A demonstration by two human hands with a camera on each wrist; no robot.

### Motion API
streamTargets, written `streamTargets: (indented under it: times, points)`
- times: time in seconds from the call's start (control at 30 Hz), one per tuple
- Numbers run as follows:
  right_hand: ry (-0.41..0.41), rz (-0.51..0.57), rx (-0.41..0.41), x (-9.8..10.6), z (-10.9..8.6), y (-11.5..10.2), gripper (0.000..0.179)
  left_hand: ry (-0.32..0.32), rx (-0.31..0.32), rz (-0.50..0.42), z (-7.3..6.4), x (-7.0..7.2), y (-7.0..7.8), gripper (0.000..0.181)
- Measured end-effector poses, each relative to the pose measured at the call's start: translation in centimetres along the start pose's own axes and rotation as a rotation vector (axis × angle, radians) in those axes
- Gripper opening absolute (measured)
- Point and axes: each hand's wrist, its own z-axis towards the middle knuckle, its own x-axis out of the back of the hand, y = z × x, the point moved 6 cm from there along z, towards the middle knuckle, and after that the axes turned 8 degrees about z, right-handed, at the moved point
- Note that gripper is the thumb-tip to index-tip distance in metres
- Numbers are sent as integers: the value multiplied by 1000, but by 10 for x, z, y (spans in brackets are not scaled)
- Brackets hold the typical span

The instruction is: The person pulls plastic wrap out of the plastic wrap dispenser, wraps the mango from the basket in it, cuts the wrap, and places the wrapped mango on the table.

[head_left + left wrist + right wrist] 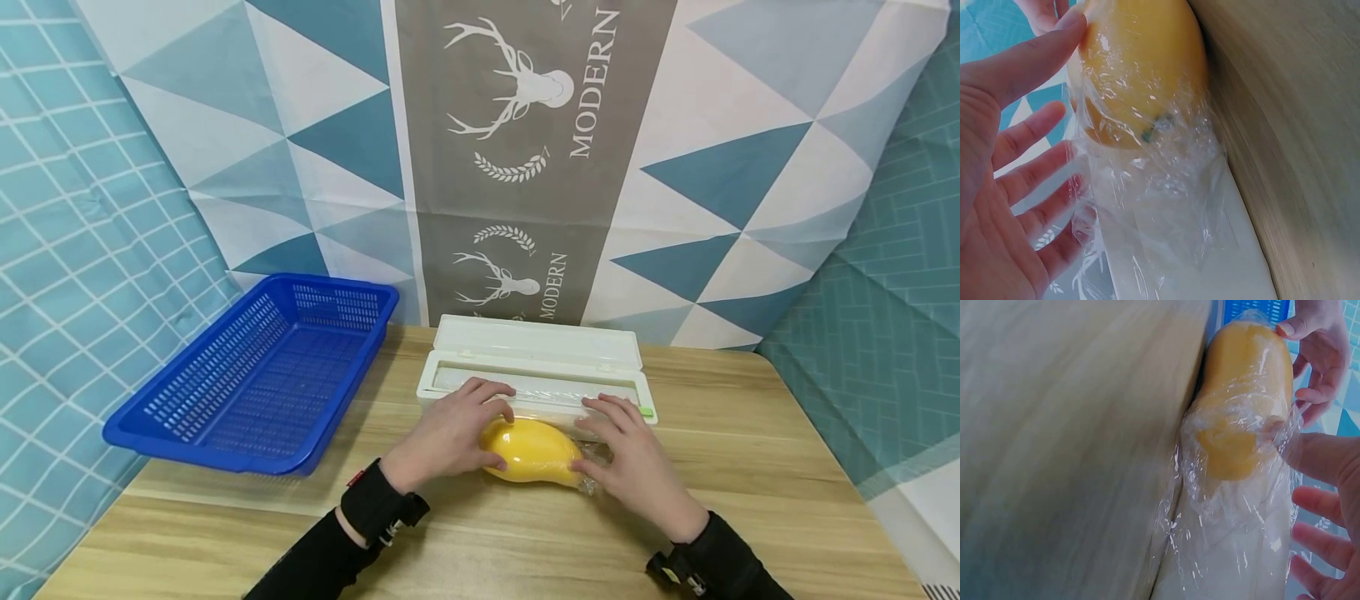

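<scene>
A yellow fruit [531, 451], mango-like in shape, lies on its side on the table, wrapped in clear cling film [1166, 187]. A dark green spot shows through the film at one end. My left hand [457, 433] is over the fruit's left end, its thumb [1035, 62] on the fruit and its other fingers spread behind. At the right end, my right hand [637, 458] touches the wrapped fruit with its thumb [1319, 456], its fingers apart. Loose film bunches beyond both ends. Just behind stands a white cling film dispenser [431, 379] with its lid raised.
A blue plastic basket [300, 450] stands at the left of the wooden table [480, 550]. Patterned cloth [517, 192] hangs behind, with tiled sheets [90, 208] at the sides. The dispenser sits close to the fruit's far side.
</scene>
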Motion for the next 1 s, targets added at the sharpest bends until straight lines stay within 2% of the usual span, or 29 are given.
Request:
streamTargets:
  times: [0.17,0.4,0.53,0.67,0.8,1.0]
  points:
    - [-1,25,34,0,0,-5,38,9,-16,-29,1,2,3,39]
    - [-11,46,95,0,0,-12,36,23,-64,-64,-1,5,9,35]
    - [-27,52,119,-3,0,-15,39,-13,-22,-86,-1,3,7,43]
    - [-45,78,124,-6,-1,-18,46,-53,12,-55,0,0,5,62]
    - [-64,127,118,-8,-3,-21,50,-69,-3,-4,0,-1,6,72]
    - [-89,136,116,-9,-4,-24,51,-70,-47,-13,-2,-1,11,73]
